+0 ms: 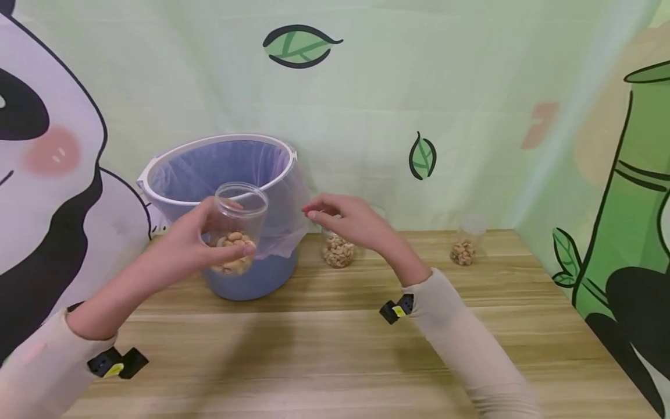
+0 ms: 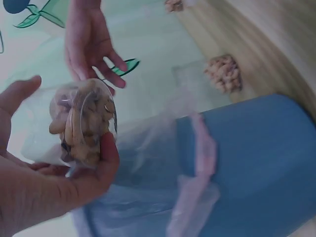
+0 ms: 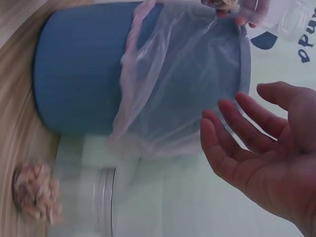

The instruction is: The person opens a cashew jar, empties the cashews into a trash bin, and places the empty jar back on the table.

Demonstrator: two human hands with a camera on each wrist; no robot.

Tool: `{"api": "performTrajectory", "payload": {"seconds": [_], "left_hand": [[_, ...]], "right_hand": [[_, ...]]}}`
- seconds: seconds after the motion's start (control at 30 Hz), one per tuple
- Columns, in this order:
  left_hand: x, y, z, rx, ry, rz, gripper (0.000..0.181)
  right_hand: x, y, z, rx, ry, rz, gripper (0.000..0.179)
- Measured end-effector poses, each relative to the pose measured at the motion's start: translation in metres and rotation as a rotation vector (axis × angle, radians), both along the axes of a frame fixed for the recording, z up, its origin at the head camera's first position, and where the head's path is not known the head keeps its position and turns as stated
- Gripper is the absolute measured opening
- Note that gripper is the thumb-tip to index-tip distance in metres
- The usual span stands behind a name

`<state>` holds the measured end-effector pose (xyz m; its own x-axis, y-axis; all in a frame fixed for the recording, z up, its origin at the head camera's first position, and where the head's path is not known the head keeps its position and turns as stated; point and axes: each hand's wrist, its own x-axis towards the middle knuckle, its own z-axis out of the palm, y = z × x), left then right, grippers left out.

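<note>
My left hand [image 1: 209,244] grips a clear, lidless plastic jar [image 1: 242,203] with cashew nuts [image 1: 234,247] in its lower part. It holds the jar upright in front of the bin, near the rim. In the left wrist view the nuts [image 2: 81,121] show through the jar's base. My right hand [image 1: 356,218] hovers to the right, with relaxed fingers and nothing in them. Behind it, partly hidden, another clear jar [image 1: 337,247] of nuts stands on the table; in the right wrist view that jar [image 3: 79,195] is below the hand.
A blue bin [image 1: 251,285] with a white rim and a translucent pinkish liner bag [image 1: 285,215] stands at the back left of the wooden table [image 1: 335,355]. A third jar [image 1: 468,238] of nuts is at the back right. A printed cloth [image 1: 366,87] hangs behind.
</note>
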<state>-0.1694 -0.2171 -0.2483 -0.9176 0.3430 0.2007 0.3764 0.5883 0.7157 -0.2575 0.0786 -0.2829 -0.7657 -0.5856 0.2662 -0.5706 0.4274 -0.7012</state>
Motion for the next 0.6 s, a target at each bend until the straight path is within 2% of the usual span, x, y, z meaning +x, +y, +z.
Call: {"api": "performTrajectory", "payload": {"seconds": [0.13, 0.27, 0.4, 0.6], "left_hand": [[0.009, -0.003, 0.016, -0.063, 0.029, 0.096, 0.063], [0.014, -0.005, 0.027, -0.058, 0.042, 0.164, 0.067], [0.015, -0.007, 0.034, -0.047, 0.053, 0.185, 0.069], [0.014, -0.007, 0.040, -0.086, 0.080, 0.205, 0.069]], "right_hand": [[-0.004, -0.017, 0.003, -0.139, -0.103, 0.045, 0.034], [-0.006, -0.030, 0.007, -0.195, -0.168, 0.045, 0.034], [-0.007, -0.037, 0.011, -0.226, -0.194, 0.003, 0.033], [-0.012, -0.046, 0.012, -0.320, -0.272, -0.063, 0.034]]}}
